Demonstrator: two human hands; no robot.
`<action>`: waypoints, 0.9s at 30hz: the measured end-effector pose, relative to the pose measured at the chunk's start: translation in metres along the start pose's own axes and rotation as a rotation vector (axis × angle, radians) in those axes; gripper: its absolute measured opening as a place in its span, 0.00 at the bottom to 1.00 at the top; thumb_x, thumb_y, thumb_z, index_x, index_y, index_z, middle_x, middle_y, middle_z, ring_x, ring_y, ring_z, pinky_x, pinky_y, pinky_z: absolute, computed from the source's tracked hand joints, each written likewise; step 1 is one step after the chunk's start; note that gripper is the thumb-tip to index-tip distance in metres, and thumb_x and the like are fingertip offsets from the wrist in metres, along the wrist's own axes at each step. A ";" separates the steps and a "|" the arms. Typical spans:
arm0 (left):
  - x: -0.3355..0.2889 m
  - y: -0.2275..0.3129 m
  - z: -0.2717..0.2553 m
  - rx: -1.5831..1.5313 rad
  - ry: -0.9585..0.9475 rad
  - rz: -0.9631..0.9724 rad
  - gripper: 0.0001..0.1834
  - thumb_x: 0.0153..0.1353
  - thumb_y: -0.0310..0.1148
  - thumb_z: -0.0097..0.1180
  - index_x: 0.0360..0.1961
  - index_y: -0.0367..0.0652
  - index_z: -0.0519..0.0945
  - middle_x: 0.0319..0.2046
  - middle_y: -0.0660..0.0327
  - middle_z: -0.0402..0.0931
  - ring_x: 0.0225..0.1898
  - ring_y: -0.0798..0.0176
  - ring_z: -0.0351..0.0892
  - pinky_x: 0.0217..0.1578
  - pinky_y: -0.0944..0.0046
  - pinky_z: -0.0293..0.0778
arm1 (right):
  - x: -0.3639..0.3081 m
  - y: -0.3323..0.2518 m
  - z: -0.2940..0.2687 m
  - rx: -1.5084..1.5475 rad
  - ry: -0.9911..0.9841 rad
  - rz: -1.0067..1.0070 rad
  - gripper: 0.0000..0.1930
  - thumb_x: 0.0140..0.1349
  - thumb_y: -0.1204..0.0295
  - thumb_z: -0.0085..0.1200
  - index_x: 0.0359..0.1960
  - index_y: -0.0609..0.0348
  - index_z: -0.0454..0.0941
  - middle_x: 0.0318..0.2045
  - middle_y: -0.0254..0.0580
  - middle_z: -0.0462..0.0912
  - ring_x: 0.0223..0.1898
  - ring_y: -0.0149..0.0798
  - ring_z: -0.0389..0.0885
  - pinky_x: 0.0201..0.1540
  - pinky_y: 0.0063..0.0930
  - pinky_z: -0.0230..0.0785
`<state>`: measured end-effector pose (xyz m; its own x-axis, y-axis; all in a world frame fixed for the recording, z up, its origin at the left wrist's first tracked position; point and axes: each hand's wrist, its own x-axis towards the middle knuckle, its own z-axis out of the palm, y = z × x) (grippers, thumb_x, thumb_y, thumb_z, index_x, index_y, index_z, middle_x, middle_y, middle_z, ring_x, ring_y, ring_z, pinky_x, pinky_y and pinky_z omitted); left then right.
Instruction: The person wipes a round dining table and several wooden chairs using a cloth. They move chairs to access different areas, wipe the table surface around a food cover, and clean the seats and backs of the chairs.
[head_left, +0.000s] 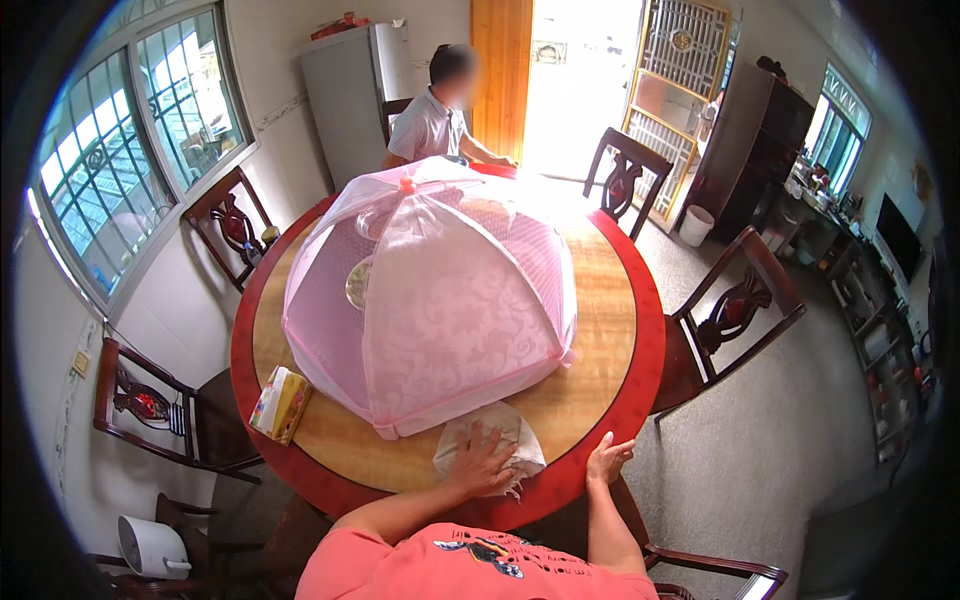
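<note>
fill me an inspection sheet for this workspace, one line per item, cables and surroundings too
surface: round table, wood-toned middle, red rim
job's things: crumpled pale cloth on the table's near side, by the pink cover
clutter: packet near the left edge; a dish shows through the cover's mesh
hands: left hand on the cloth, fingers spread; right hand at the table's rim, holding nothing visible
cables: nothing seen on the table
surroundings: chairs around, a person at the far side, grey fridge, white bin
</note>
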<state>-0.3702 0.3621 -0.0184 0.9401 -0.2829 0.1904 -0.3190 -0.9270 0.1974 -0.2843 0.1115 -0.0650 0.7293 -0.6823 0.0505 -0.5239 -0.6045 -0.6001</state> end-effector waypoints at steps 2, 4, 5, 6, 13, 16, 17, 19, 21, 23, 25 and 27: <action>0.019 -0.005 0.001 -0.028 -0.002 0.065 0.29 0.53 0.58 0.49 0.56 0.63 0.71 0.60 0.51 0.59 0.62 0.32 0.48 0.54 0.26 0.45 | 0.000 -0.006 -0.001 -0.005 -0.018 0.010 0.36 0.63 0.50 0.40 0.61 0.69 0.48 0.50 0.67 0.64 0.44 0.63 0.73 0.41 0.50 0.70; 0.031 -0.011 -0.001 -0.026 -0.005 0.097 0.29 0.54 0.58 0.48 0.56 0.63 0.71 0.60 0.51 0.58 0.62 0.33 0.48 0.55 0.27 0.44 | -0.006 -0.017 -0.009 -0.004 -0.065 0.035 0.36 0.63 0.50 0.40 0.61 0.69 0.47 0.49 0.66 0.65 0.43 0.63 0.73 0.40 0.50 0.70; 0.033 -0.006 0.001 -0.042 -0.012 0.125 0.28 0.54 0.58 0.48 0.56 0.63 0.71 0.60 0.51 0.58 0.62 0.33 0.47 0.55 0.28 0.43 | -0.001 -0.005 0.000 -0.025 0.004 0.005 0.36 0.63 0.50 0.39 0.61 0.69 0.47 0.50 0.66 0.64 0.43 0.62 0.74 0.40 0.51 0.70; 0.035 -0.005 0.001 -0.040 -0.028 0.121 0.28 0.54 0.58 0.48 0.56 0.63 0.71 0.61 0.51 0.57 0.62 0.33 0.47 0.55 0.28 0.43 | 0.000 -0.002 0.002 -0.031 0.006 0.002 0.36 0.63 0.50 0.39 0.61 0.69 0.47 0.50 0.65 0.64 0.43 0.62 0.74 0.40 0.51 0.70; 0.031 -0.001 0.002 -0.053 -0.026 0.069 0.29 0.54 0.59 0.47 0.56 0.64 0.70 0.62 0.53 0.55 0.63 0.36 0.48 0.57 0.29 0.41 | -0.002 -0.005 -0.001 -0.064 -0.009 0.024 0.36 0.63 0.51 0.39 0.62 0.69 0.47 0.51 0.66 0.64 0.44 0.62 0.74 0.41 0.49 0.70; 0.032 -0.002 0.001 -0.058 -0.034 0.052 0.29 0.54 0.59 0.47 0.57 0.64 0.70 0.62 0.53 0.55 0.63 0.37 0.48 0.57 0.28 0.41 | 0.000 -0.006 -0.002 -0.067 -0.019 0.021 0.36 0.63 0.51 0.39 0.62 0.69 0.46 0.51 0.67 0.64 0.44 0.62 0.74 0.41 0.49 0.70; 0.030 -0.002 0.001 -0.061 -0.047 0.047 0.29 0.54 0.59 0.47 0.57 0.64 0.70 0.62 0.53 0.55 0.63 0.37 0.48 0.57 0.28 0.41 | -0.001 -0.004 0.000 -0.077 -0.013 0.020 0.36 0.63 0.50 0.39 0.62 0.69 0.46 0.50 0.67 0.64 0.44 0.62 0.74 0.41 0.49 0.70; 0.030 -0.001 0.002 -0.077 -0.031 0.061 0.29 0.55 0.59 0.47 0.57 0.63 0.69 0.62 0.53 0.55 0.64 0.38 0.47 0.57 0.28 0.41 | 0.000 0.001 0.001 -0.093 0.001 0.013 0.37 0.63 0.50 0.39 0.62 0.69 0.46 0.50 0.68 0.65 0.43 0.62 0.74 0.41 0.49 0.70; 0.032 -0.003 0.001 -0.082 -0.022 0.062 0.29 0.55 0.58 0.46 0.57 0.63 0.70 0.62 0.53 0.55 0.64 0.37 0.46 0.56 0.28 0.41 | 0.002 -0.001 0.003 -0.095 0.013 0.000 0.37 0.63 0.50 0.38 0.62 0.69 0.46 0.50 0.68 0.65 0.43 0.62 0.74 0.41 0.49 0.70; 0.032 -0.002 0.001 -0.088 -0.024 0.049 0.28 0.55 0.58 0.46 0.56 0.61 0.71 0.62 0.52 0.55 0.64 0.37 0.46 0.56 0.28 0.42 | 0.002 -0.002 0.003 -0.094 0.011 -0.002 0.37 0.63 0.51 0.38 0.62 0.69 0.46 0.50 0.68 0.65 0.43 0.62 0.74 0.41 0.49 0.70; 0.030 -0.002 0.001 -0.098 -0.010 0.051 0.28 0.54 0.57 0.46 0.56 0.61 0.71 0.62 0.52 0.56 0.64 0.37 0.47 0.55 0.28 0.42 | 0.000 -0.003 0.003 -0.098 0.004 0.003 0.37 0.63 0.51 0.39 0.62 0.69 0.46 0.50 0.68 0.65 0.43 0.63 0.74 0.41 0.49 0.70; 0.031 -0.002 0.001 -0.099 0.007 0.057 0.28 0.54 0.57 0.47 0.55 0.60 0.72 0.61 0.52 0.56 0.63 0.36 0.47 0.55 0.28 0.43 | -0.001 -0.004 0.000 -0.104 -0.003 0.017 0.36 0.63 0.51 0.39 0.62 0.69 0.46 0.50 0.69 0.65 0.43 0.63 0.74 0.41 0.49 0.70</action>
<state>-0.3405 0.3554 -0.0142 0.9194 -0.3323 0.2103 -0.3823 -0.8805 0.2803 -0.2827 0.1151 -0.0628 0.7212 -0.6917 0.0386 -0.5788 -0.6323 -0.5150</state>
